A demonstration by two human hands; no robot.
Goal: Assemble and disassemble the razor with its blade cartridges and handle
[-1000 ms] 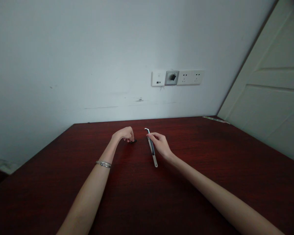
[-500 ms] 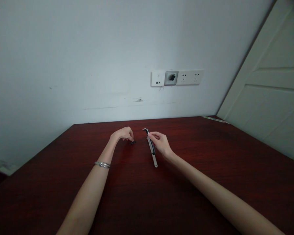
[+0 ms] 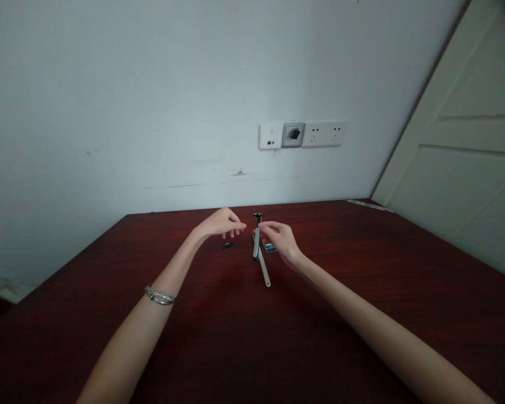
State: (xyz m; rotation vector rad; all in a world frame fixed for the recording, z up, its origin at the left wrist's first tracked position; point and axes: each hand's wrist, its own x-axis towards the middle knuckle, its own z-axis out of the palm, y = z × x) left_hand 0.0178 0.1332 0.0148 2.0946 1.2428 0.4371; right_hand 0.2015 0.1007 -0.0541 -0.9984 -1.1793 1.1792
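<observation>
Over the middle of a dark red bench [image 3: 219,342], both forearms reach forward from the lower corners of the view, drawing together toward the far edge. The right hand [image 3: 283,241] pinches the upper handle of a razor [image 3: 256,244] between thumb and fingertips, holding it nearly upright, head at the top. The left hand [image 3: 217,223] bends down at the wrist, index finger pointing toward the razor but apart from it, other fingers drooping; whether anything small is between its fingertips, I cannot tell. A silver bracelet [image 3: 160,295] circles that wrist.

Below the left fingers lies a small black piece [image 3: 228,246]. A slim pale strip [image 3: 264,272] slants nearer the viewer beside the razor's lower end, and a small greenish packet [image 3: 270,247] lies by the right hand.

Behind the bench rises a scuffed white wall [image 3: 151,112] with sockets [image 3: 325,134]; a panelled door [image 3: 467,151] stands at right.
</observation>
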